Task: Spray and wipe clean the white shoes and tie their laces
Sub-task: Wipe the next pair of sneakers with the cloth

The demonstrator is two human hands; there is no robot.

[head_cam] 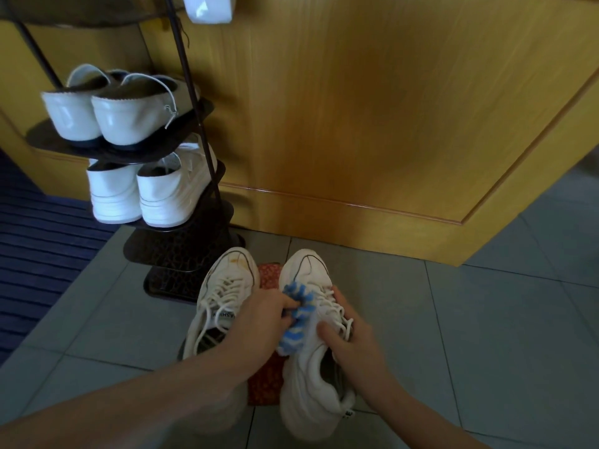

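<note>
Gripping a blue-and-white striped cloth [299,317], the left hand [259,322] pressed it on the right white lace-up sneaker [308,393], which stood on the grey tiled floor [486,319]. The right hand [353,338] clasped that sneaker's laced upper. Beside it, the left white sneaker [227,283] carried a tongue label [223,315] reading "ASHION".

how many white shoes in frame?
6: left floor sneaker, right floor sneaker, upper-shelf left shoe, upper-shelf right shoe, lower-shelf left sneaker, lower-shelf right sneaker. The white object at the top edge may be a seventh.
</note>
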